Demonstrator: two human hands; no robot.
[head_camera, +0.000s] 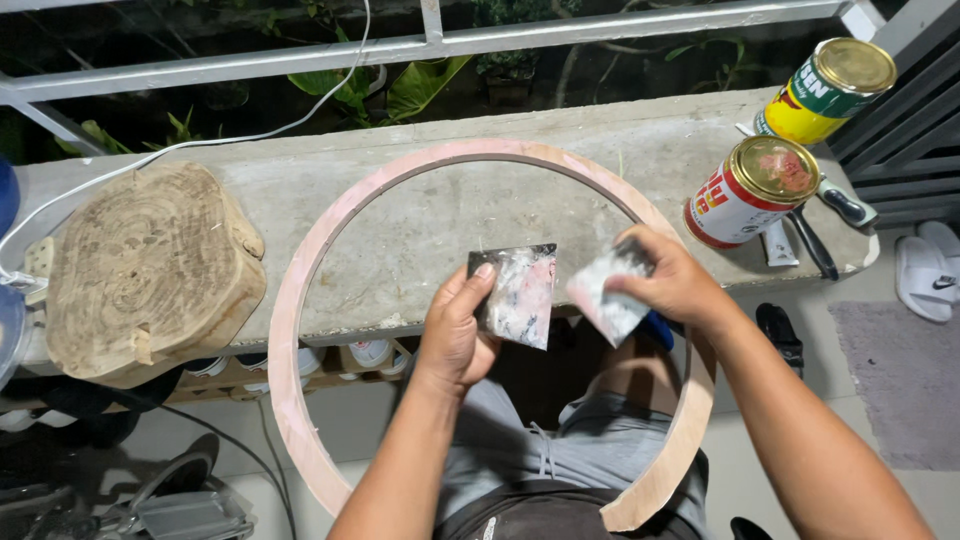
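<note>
Keep the left hand (455, 335) clenched on the dark square plate (520, 295) just as it is, thumb on the near edge and fingers behind, with the smeared face turned up and a little toward the body. Keep the right hand (675, 280) pinched on the pale card (603, 300) near its top, so that the lower edge stays free for scraping. Bring both together in the air inside the wooden ring (290, 330), above the lap and just in front of the concrete tabletop (420, 220). Draw the card flat and slowly across the plate, with even pressure, to avoid lumps and drops on the shorts (probably hard to clean). Mind the ring: it leans with its far side on the tabletop and its near side on the lap, so avoid pushing it with the forearms. Leave the red-and-white can (750, 190) and the yellow can (825, 90) standing at the right, well apart from the elbows.
</note>
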